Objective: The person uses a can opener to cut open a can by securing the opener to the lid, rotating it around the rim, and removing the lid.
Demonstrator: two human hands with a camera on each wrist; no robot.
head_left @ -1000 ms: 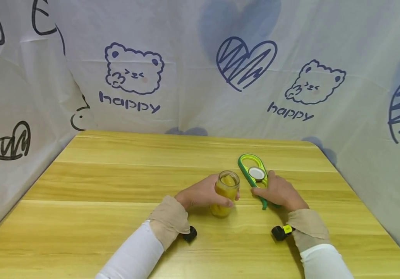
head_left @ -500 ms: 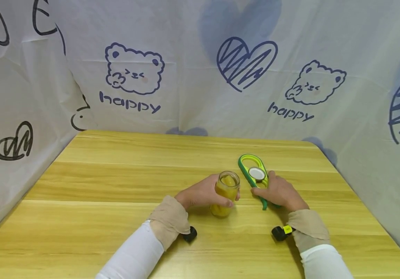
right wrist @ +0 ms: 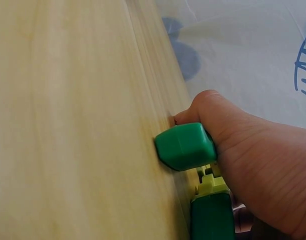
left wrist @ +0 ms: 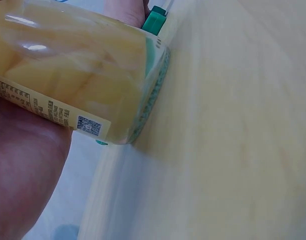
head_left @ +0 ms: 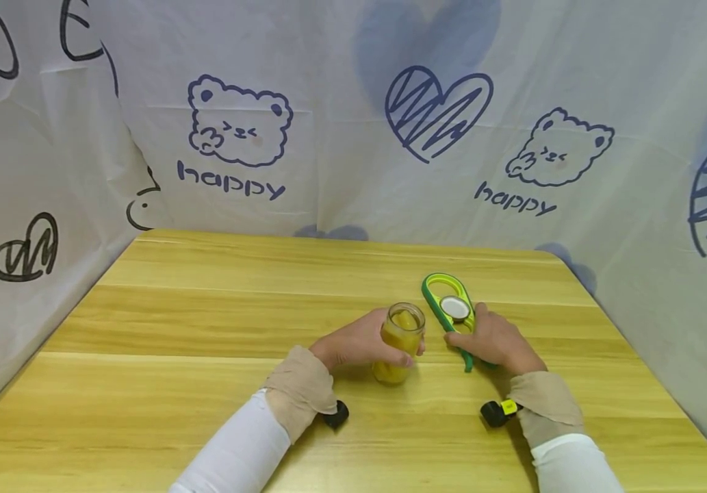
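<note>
Gripping the open jar, left hand fingers curl round it; right hand fingers clasp the opener, lid already off inside it, just beyond them.

— What stood around the wooden table?

— A white cloth backdrop hung behind it and folded in along both sides.

— Was it printed?

— Yes, in dark blue: two bears, each above the word "happy", and a scribbled heart between them.

— And the tabletop?

— Pale yellow planks with lengthwise grain, rounded far corners, evenly lit, with soft shadows on the cloth.
</note>
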